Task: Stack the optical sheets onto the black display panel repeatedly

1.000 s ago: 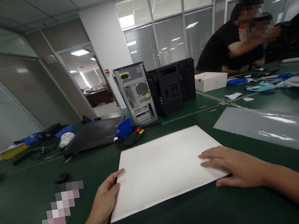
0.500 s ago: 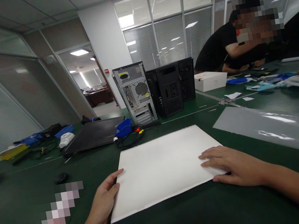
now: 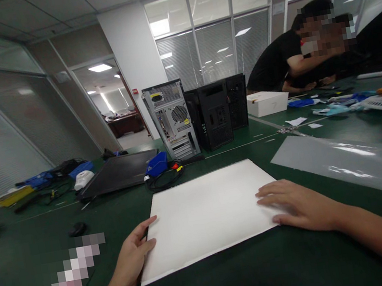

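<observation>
A white rectangular sheet with a thin dark border along its far and side edges lies on the green table before me. At its left edge is my left hand, thumb and index finger apart with their tips over the sheet; its other fingers are mostly hidden. Across the right side spreads my right hand, palm down, fingers stretched out over the surface and thumb near the front right corner. The right fingertips are slightly blurred, so I cannot tell how firmly they touch.
Behind the sheet stand a grey computer case and black cases. A flat black panel, a blue cable-fitted device and a black round object lie left. A translucent sheet lies right; people in black lean over the table beyond.
My right hand has shifted slightly, its thumb moving from the sheet's right edge to over its surface. The left hand and the sheet look nearly unchanged.
</observation>
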A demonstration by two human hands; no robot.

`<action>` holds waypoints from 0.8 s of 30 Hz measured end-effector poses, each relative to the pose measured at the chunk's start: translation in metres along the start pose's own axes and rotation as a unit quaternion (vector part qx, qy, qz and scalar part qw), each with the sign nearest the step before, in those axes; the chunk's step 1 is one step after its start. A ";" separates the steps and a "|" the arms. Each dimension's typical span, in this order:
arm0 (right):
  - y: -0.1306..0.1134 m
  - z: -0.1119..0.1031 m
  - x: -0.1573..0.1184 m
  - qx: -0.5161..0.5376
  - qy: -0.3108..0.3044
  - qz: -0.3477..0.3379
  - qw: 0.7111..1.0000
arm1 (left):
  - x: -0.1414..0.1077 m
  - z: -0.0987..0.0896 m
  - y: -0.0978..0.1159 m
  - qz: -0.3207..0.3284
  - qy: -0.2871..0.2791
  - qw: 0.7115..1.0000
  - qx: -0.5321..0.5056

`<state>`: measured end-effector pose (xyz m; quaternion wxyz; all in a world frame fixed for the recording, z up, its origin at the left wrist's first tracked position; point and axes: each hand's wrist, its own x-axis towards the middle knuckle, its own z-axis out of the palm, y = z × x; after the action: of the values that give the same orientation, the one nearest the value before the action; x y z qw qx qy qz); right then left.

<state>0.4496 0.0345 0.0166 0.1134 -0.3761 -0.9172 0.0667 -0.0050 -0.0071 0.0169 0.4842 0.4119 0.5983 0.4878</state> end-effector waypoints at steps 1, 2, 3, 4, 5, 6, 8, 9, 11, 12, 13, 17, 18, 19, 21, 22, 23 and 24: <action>0.009 0.000 -0.001 -0.019 0.023 0.024 0.999 | 0.000 0.001 0.001 -0.003 0.002 1.000 -0.001; 0.021 -0.001 -0.004 -0.041 0.049 0.058 0.996 | 0.000 0.001 0.002 -0.008 0.004 1.000 -0.001; 0.035 -0.001 -0.007 -0.065 0.076 0.100 0.990 | 0.000 0.001 0.002 -0.014 0.006 1.000 0.001; 0.051 0.000 -0.012 -0.089 0.099 0.147 0.980 | -0.001 0.001 0.003 -0.020 0.008 1.000 0.002; 0.067 0.000 -0.018 -0.112 0.116 0.202 0.966 | -0.001 0.001 0.003 -0.023 0.008 1.000 0.002; 0.084 0.001 -0.025 -0.130 0.123 0.260 0.949 | -0.001 0.001 0.003 -0.025 0.007 1.000 0.001; 0.113 0.004 -0.040 -0.153 0.119 0.373 0.907 | -0.001 -0.001 0.002 -0.024 0.003 1.000 -0.002; 0.124 0.005 -0.047 -0.154 0.115 0.417 0.888 | -0.001 -0.001 0.001 -0.023 0.002 1.000 -0.003; 0.137 0.008 -0.058 -0.143 0.102 0.472 0.864 | -0.001 -0.003 0.000 -0.021 -0.001 1.000 -0.003; 0.139 0.009 -0.061 -0.134 0.096 0.482 0.860 | -0.001 -0.003 -0.001 -0.021 -0.001 1.000 -0.002; 0.138 0.010 -0.062 -0.126 0.090 0.485 0.861 | 0.000 -0.004 -0.001 -0.019 -0.001 1.000 0.000; 0.124 0.009 -0.056 -0.122 0.087 0.465 0.873 | -0.001 -0.004 0.000 -0.009 0.000 1.000 0.006; 0.119 0.008 -0.054 -0.124 0.089 0.459 0.875 | -0.001 -0.004 0.000 -0.008 0.000 1.000 0.007; 0.115 0.005 -0.052 -0.125 0.092 0.453 0.878 | -0.001 -0.004 0.000 -0.008 0.000 1.000 0.008; 0.106 -0.002 -0.049 -0.123 0.099 0.442 0.883 | -0.001 -0.004 0.000 -0.009 0.001 1.000 0.013; 0.101 -0.007 -0.047 -0.122 0.104 0.438 0.884 | -0.001 -0.004 0.000 -0.009 0.002 1.000 0.015; 0.095 -0.011 -0.045 -0.120 0.111 0.436 0.885 | -0.001 -0.005 0.000 -0.008 0.002 1.000 0.018; 0.089 -0.014 -0.042 -0.121 0.120 0.433 0.885 | 0.000 -0.005 0.000 -0.006 0.003 1.000 0.019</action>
<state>0.5426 0.0686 0.0049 0.1360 -0.7521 -0.6431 -0.0474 -0.0097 -0.0081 0.0170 0.4772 0.4163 0.6113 0.4747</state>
